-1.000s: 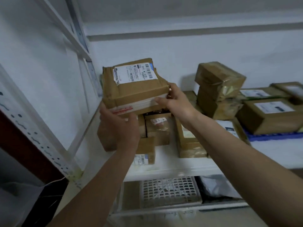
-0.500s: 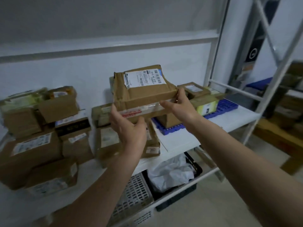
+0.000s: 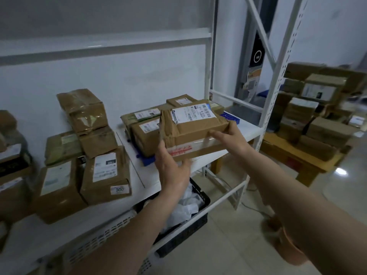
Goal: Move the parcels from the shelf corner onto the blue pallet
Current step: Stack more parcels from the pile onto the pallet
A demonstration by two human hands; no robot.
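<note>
Change: parcel [image 3: 195, 129] carried from the left corner, now at frame centre over blue pallet [image 3: 148, 162].
Grip: left hand [image 3: 172, 169] under, right hand [image 3: 231, 135] clasping its edge.
Meaning: ready to set down.

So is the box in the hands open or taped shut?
Shut. The parcel has clear and red-printed tape along its near edge, and its label on top is unbroken. Both hands, left and right, hold it.
</note>
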